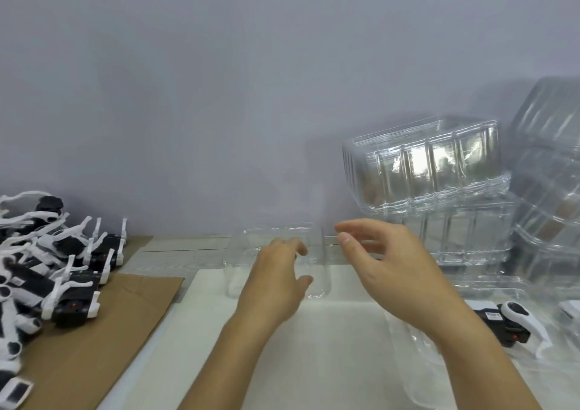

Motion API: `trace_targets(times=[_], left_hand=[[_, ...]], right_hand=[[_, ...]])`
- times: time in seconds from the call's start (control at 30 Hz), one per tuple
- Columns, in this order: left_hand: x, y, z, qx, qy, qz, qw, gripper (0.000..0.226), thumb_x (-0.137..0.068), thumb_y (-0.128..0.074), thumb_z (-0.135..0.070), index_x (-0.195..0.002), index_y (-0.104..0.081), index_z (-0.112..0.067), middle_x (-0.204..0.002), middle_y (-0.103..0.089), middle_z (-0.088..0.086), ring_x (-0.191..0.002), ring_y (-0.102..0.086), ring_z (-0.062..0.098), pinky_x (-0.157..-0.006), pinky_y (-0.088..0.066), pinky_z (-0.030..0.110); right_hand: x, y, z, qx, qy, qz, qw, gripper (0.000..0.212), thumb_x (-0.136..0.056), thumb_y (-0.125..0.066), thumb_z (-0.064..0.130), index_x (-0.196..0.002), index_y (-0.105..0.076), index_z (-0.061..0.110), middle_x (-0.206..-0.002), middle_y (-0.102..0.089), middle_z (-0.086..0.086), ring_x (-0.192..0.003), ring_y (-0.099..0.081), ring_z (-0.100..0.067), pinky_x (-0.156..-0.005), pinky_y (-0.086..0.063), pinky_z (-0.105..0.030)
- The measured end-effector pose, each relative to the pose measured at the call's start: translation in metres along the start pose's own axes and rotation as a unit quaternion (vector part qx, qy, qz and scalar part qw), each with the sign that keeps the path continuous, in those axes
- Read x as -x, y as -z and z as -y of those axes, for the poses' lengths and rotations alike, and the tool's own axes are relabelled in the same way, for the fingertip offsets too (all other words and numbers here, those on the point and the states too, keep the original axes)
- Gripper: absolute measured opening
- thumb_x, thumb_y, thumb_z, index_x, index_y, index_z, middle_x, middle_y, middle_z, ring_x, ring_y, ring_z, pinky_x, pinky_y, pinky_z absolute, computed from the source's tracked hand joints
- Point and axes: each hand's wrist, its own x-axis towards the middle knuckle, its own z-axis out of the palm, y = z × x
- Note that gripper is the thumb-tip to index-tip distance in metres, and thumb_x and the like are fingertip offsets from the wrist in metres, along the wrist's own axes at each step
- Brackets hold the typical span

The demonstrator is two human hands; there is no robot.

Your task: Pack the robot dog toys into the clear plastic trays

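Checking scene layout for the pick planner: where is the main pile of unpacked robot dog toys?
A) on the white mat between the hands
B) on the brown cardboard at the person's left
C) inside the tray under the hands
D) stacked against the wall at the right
B: the black-and-white robot dog toys lie heaped on the brown cardboard at the left; the stack at the right is empty clear trays.
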Motion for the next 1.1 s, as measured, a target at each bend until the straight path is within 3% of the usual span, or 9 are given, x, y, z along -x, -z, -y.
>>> trace_targets(times=[0.1, 0.23, 0.3, 0.37, 0.47, 0.57, 0.7, 1.0, 1.1], left_hand=[[-0.02, 0.004, 0.016, -0.105, -0.001, -0.022, 0.994, 0.042, -0.092, -0.066, -0.032, -0.131, -0.05, -0.029, -0.129, -0.049, -0.011, -0.127, -0.039, 0.014, -0.097, -0.025, 0.029], [-0.027, 0.0, 0.019, -0.071, 0.003, -0.04, 0.997, 0.021, -0.093, -0.066, -0.029, -0.114, -0.064, -0.027, -0.102, -0.061, -0.011, -0.111, -0.053, 0.013, -0.082, -0.016, 0.027], [-0.021, 0.002, 0.018, -0.044, -0.001, -0.068, 0.997, 0.015, -0.094, -0.065, -0.024, -0.109, -0.067, -0.025, -0.091, -0.06, -0.013, -0.101, -0.055, 0.01, -0.082, -0.019, 0.027], [-0.012, 0.006, 0.018, 0.009, -0.018, -0.108, 0.994, 0.013, -0.092, -0.068, -0.02, -0.104, -0.07, -0.022, -0.084, -0.06, -0.016, -0.094, -0.058, 0.006, -0.089, -0.032, 0.026], [0.005, 0.019, 0.013, 0.128, -0.016, -0.174, 0.976, 0.013, -0.086, -0.074, -0.012, -0.095, -0.073, -0.02, -0.078, -0.065, -0.016, -0.083, -0.059, -0.003, -0.078, -0.04, 0.008], [0.022, 0.031, 0.012, 0.209, 0.0, -0.221, 0.953, 0.017, -0.084, -0.075, -0.012, -0.089, -0.072, -0.028, -0.075, -0.068, -0.014, -0.082, -0.061, -0.003, -0.071, -0.04, 0.004], [0.034, 0.04, 0.016, 0.275, 0.003, -0.214, 0.937, 0.021, -0.084, -0.074, -0.01, -0.088, -0.072, -0.031, -0.08, -0.07, -0.016, -0.079, -0.065, 0.001, -0.072, -0.043, 0.006], [0.034, 0.057, 0.028, 0.338, -0.003, -0.153, 0.928, 0.029, -0.084, -0.074, -0.012, -0.091, -0.075, -0.04, -0.091, -0.074, -0.004, -0.086, -0.067, 0.008, -0.08, -0.052, 0.016], [0.035, 0.058, 0.029, 0.339, -0.004, -0.159, 0.927, 0.029, -0.083, -0.075, -0.01, -0.086, -0.076, -0.039, -0.091, -0.074, -0.003, -0.084, -0.066, 0.007, -0.077, -0.051, 0.015]], right_hand=[[-0.001, -0.005, -0.007, 0.013, -0.008, -0.006, 1.0, 0.015, -0.095, -0.059, 0.035, -0.106, -0.068, 0.037, -0.097, -0.067, 0.023, -0.095, -0.06, 0.01, -0.076, -0.042, -0.007], [-0.003, -0.016, -0.017, 0.032, -0.032, -0.004, 0.999, 0.014, -0.096, -0.057, 0.028, -0.106, -0.065, 0.034, -0.091, -0.062, 0.026, -0.088, -0.059, 0.013, -0.067, -0.04, -0.002], [-0.004, -0.023, -0.022, 0.037, -0.053, 0.002, 0.998, 0.019, -0.097, -0.055, 0.026, -0.114, -0.065, 0.029, -0.09, -0.06, 0.024, -0.094, -0.061, 0.004, -0.071, -0.042, -0.009], [-0.003, -0.03, -0.026, 0.043, -0.082, 0.007, 0.996, 0.029, -0.098, -0.053, 0.027, -0.124, -0.063, 0.019, -0.086, -0.059, 0.02, -0.101, -0.06, -0.008, -0.078, -0.042, -0.02], [-0.001, -0.037, -0.026, 0.05, -0.123, 0.022, 0.991, 0.03, -0.099, -0.05, 0.033, -0.112, -0.068, 0.012, -0.078, -0.067, 0.01, -0.097, -0.062, -0.014, -0.072, -0.044, -0.026], [0.002, -0.043, -0.023, -0.087, -0.14, 0.026, 0.986, 0.02, -0.098, -0.056, 0.034, -0.089, -0.071, 0.024, -0.085, -0.074, 0.006, -0.088, -0.07, -0.009, -0.083, -0.056, -0.03], [0.004, -0.05, -0.016, -0.281, -0.112, 0.042, 0.952, 0.013, -0.096, -0.061, 0.025, -0.099, -0.074, 0.022, -0.093, -0.077, 0.007, -0.089, -0.073, -0.009, -0.076, -0.055, -0.026], [0.007, -0.058, -0.014, -0.421, -0.107, 0.049, 0.899, 0.022, -0.076, -0.067, 0.031, -0.086, -0.079, 0.015, -0.092, -0.076, -0.005, -0.088, -0.074, -0.023, -0.073, -0.052, -0.024], [0.008, -0.06, -0.012, -0.419, -0.123, 0.029, 0.899, 0.016, -0.086, -0.066, 0.023, -0.088, -0.077, 0.012, -0.09, -0.076, -0.005, -0.086, -0.074, -0.022, -0.072, -0.05, -0.025]])
